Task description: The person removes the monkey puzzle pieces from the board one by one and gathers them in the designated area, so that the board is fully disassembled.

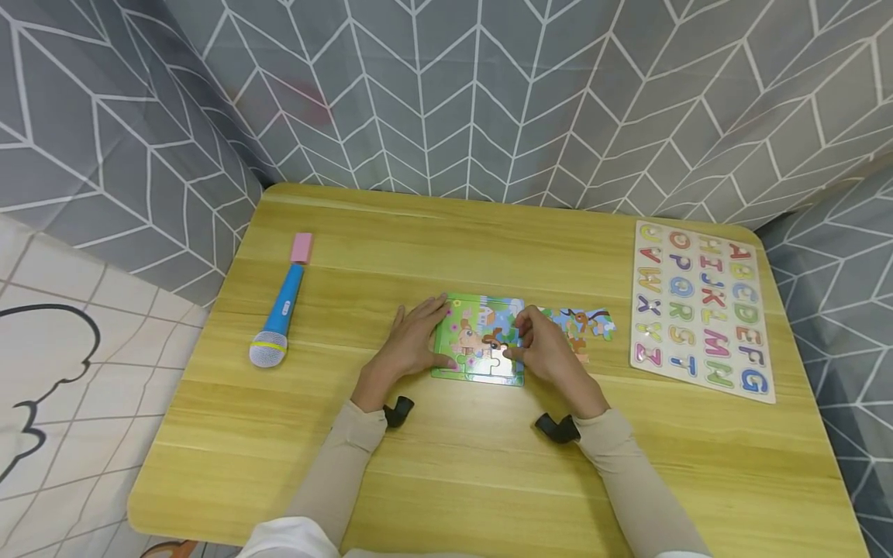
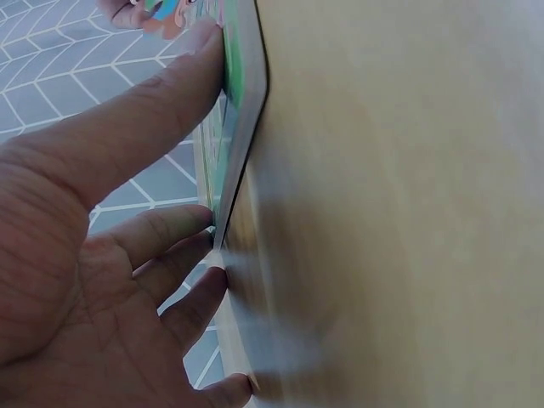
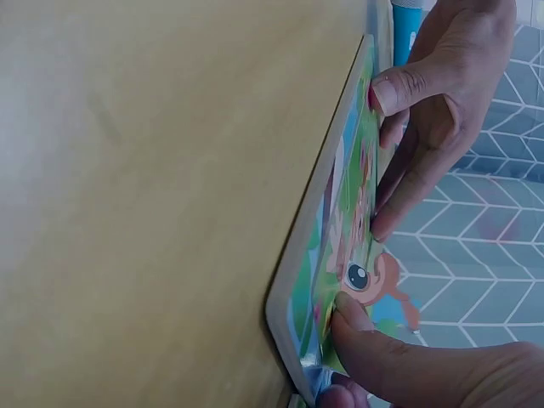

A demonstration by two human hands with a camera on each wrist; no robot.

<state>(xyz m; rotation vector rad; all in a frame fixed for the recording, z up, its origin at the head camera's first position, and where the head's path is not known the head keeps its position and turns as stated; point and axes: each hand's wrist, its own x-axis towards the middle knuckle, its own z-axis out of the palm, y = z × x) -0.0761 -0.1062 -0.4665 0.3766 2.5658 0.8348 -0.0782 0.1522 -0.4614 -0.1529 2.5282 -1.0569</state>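
Note:
A small jigsaw puzzle (image 1: 463,311) with a cartoon animal picture lies in its framed board in front of me, partly filled. At the lower left corner, my left hand (image 1: 412,341) rests its thumb on the frame, its other fingers spread along the left edge and the table. My right hand (image 1: 547,349) is at the board's right side, pinching a puzzle piece (image 3: 361,279) printed with a big eye. That piece is tilted up above the board in the right wrist view. Pale piece outlines show in the bare part of the tray (image 1: 483,367). Loose puzzle pieces (image 1: 593,319) lie just right of the board, partly behind my right hand.
On the right stands out a white alphabet board (image 1: 698,380) with coloured letters, lying flat. A blue toy microphone (image 1: 282,302) and a pink block (image 1: 302,248) lie at the left. A grey patterned curtain (image 1: 446,101) hangs behind the table's far edge.

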